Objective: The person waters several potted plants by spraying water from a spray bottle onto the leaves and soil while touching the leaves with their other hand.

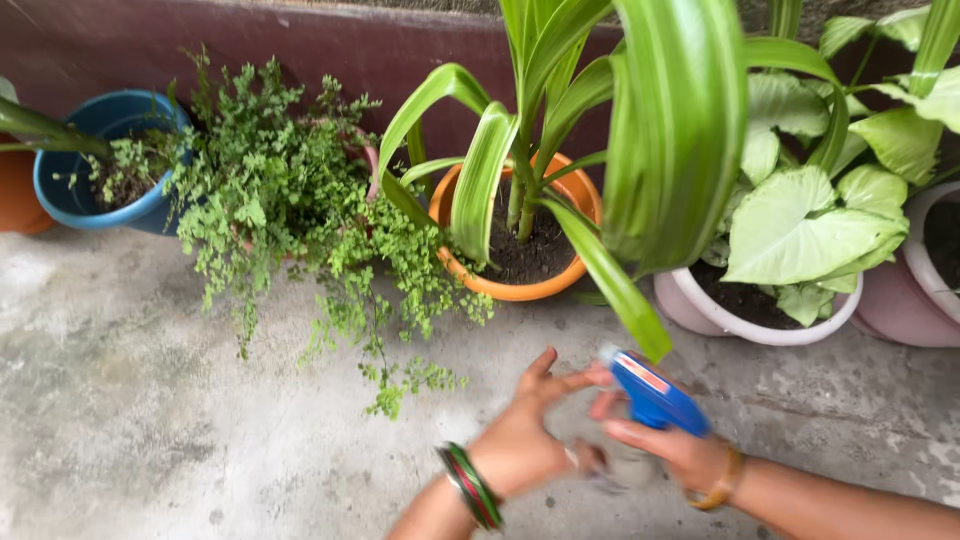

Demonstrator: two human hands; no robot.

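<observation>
My right hand (668, 447) grips a spray bottle (650, 395) with a blue trigger head, low in the middle of the view. My left hand (525, 435), with red and green bangles at the wrist, touches the bottle near its nozzle and lower body; the clear body is blurred. Just beyond the nozzle stands an orange pot (520, 285) with a long-leaved striped plant (560, 130), one leaf hanging over the bottle.
A fine-leaved fern (290, 210) spills onto the concrete floor (150, 400) at left. A blue pot (90, 190) stands far left. A pale pink pot (740, 320) with broad light-green leaves sits at right, another pot (915, 290) beside it. A dark wall runs behind.
</observation>
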